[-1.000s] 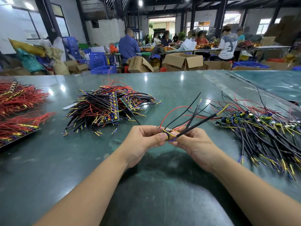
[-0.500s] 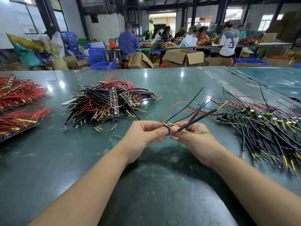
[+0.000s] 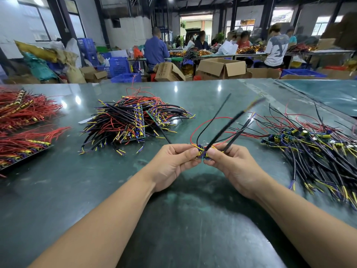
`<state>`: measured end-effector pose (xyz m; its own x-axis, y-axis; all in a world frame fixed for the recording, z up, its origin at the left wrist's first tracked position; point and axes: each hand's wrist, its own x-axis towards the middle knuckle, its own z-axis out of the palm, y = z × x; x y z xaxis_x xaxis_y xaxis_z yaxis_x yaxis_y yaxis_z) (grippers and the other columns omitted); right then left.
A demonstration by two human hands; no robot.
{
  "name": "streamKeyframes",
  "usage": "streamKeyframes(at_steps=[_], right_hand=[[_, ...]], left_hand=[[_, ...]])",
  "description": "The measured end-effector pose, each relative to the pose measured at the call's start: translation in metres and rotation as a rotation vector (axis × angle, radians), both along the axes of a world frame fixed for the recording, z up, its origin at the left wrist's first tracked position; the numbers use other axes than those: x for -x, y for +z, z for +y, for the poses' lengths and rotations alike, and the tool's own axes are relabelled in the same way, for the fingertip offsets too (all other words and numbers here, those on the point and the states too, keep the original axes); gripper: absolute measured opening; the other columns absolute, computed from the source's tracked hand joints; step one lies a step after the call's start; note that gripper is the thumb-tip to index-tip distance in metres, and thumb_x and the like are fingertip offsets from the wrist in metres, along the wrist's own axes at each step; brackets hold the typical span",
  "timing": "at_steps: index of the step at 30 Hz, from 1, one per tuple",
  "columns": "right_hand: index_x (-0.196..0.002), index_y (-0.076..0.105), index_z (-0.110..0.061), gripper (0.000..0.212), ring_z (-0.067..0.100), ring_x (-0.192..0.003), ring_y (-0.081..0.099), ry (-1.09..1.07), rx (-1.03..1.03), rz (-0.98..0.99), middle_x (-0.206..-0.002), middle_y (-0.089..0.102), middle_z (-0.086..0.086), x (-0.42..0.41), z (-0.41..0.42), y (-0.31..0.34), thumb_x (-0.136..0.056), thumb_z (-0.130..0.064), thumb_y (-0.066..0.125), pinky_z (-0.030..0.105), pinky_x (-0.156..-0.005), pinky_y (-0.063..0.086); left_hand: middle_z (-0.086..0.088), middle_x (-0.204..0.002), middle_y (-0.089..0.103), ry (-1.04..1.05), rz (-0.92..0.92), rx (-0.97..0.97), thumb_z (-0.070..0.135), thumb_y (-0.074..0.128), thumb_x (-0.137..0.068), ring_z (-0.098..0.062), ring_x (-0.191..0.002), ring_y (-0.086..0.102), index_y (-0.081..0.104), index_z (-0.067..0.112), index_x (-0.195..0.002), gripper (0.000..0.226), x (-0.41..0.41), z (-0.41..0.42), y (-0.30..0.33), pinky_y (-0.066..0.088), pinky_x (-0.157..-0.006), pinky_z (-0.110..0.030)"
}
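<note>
Item in hand: small wired board (image 3: 202, 152), held clear of the green table (image 3: 96, 190), above its near middle and directly between the two hands.

Grip, left side: left hand (image 3: 172, 163) with fingers curled, pinching the left end of the small wired board between thumb and forefinger, thumb tip on top.

Grip, right side: right hand (image 3: 232, 165) with fingers curled, pinching the right end in the same manner. Thumb tips of both hands almost meeting over the item. Most of it hidden by the fingertips, with only a blue and yellow sliver visible in the gap.

Attached wiring: black leads (image 3: 222, 128) rising from the grip, up and to the right, blurred at the far ends. One thinner black lead running down to the fingers of the right hand. Red lead (image 3: 195, 128) looping up from the item and back toward the right.

Elsewhere on the table: heap of wired boards (image 3: 127, 124) beyond the left hand, well apart from it. Spread of boards with black leads (image 3: 309, 151) to the right of the right hand, near but not touching. Red wire bundles (image 3: 25, 111) at the far left edge.

Beyond the table: open cardboard boxes (image 3: 222, 67).
</note>
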<state>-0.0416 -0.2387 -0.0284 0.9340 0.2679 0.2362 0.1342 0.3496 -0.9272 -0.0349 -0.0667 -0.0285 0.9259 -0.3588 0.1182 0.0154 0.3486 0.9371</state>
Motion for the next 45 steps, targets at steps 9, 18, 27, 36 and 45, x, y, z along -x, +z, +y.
streamKeyframes(at_steps=[9, 18, 27, 36, 45], right_hand=[[-0.069, 0.072, -0.009, 0.006, 0.013, -0.058, 0.057, 0.026, -0.119, 0.109, -0.073, 0.068, 0.009, -0.004, 0.002, 0.001, -0.070, -0.009, 0.066, 0.019, -0.064, 0.052], [-0.069, 0.070, -0.013, 0.006, 0.010, -0.057, 0.059, 0.017, -0.171, 0.226, -0.065, 0.061, 0.001, -0.009, -0.010, 0.004, -0.072, -0.014, 0.065, 0.016, -0.056, 0.051], [-0.095, 0.063, -0.003, 0.028, 0.010, -0.055, 0.051, 0.015, 0.059, 0.114, -0.069, 0.058, 0.000, -0.008, -0.005, -0.001, -0.075, -0.021, 0.066, 0.018, -0.053, 0.042], [-0.106, 0.063, -0.014, 0.018, 0.005, -0.065, 0.057, -0.060, 0.364, -0.010, -0.075, 0.062, -0.007, -0.004, -0.002, -0.004, -0.089, -0.009, 0.063, 0.020, -0.067, 0.049], [-0.095, 0.064, -0.022, 0.030, 0.027, -0.083, 0.067, -0.214, 0.713, -0.247, -0.086, 0.072, 0.004, -0.004, 0.003, -0.011, -0.071, -0.025, 0.081, 0.048, -0.080, 0.052]], left_hand=[[-0.003, -0.080, 0.073, 0.004, 0.042, -0.001, 0.014, 0.064, -0.075, -0.007, -0.066, 0.066, 0.076, 0.008, -0.084, 0.016, -0.003, 0.002, 0.005, 0.053, -0.064, -0.016], [0.000, -0.068, 0.065, 0.182, 0.154, 0.221, 0.015, 0.062, -0.077, -0.004, -0.055, 0.062, 0.062, 0.005, -0.093, 0.019, -0.009, 0.016, 0.015, 0.053, -0.052, -0.014], [-0.008, -0.082, 0.052, 0.870, 0.201, 0.185, 0.009, 0.044, -0.098, -0.017, -0.066, 0.059, 0.054, 0.004, -0.090, 0.013, -0.026, 0.022, 0.009, 0.053, -0.052, -0.019], [0.007, -0.078, 0.053, 0.870, -0.112, -0.261, 0.005, 0.056, -0.089, -0.002, -0.060, 0.046, 0.061, 0.021, -0.091, 0.017, -0.008, 0.005, 0.018, 0.038, -0.061, -0.021], [0.004, -0.084, 0.072, 0.344, -0.380, -0.523, 0.010, 0.064, -0.089, -0.002, -0.078, 0.062, 0.072, 0.021, -0.087, 0.014, 0.007, -0.011, 0.007, 0.047, -0.075, -0.016]])
